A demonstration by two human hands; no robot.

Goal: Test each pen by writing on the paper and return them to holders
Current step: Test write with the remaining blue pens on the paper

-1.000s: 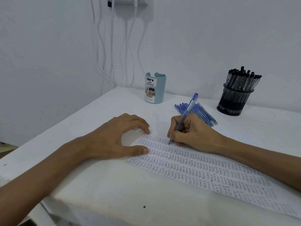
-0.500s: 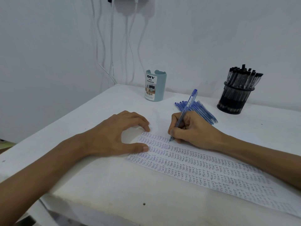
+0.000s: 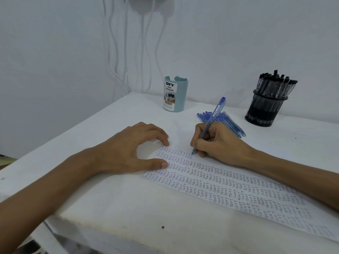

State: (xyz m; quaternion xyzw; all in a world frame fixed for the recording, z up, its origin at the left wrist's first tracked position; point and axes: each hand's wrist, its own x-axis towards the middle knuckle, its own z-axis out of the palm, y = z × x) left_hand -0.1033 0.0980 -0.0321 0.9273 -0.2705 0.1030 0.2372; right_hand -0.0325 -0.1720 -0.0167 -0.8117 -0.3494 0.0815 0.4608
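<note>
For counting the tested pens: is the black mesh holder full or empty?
Full: the black mesh holder is packed with upright black pens.

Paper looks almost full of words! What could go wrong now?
1. The paper has little blank room near the tip of the blue pen, so a new mark might land on old writing.
2. The loose blue pens lie just behind the right hand; a bump could send them rolling.
3. The left hand presses only one end of the paper, so it might slide.
</note>
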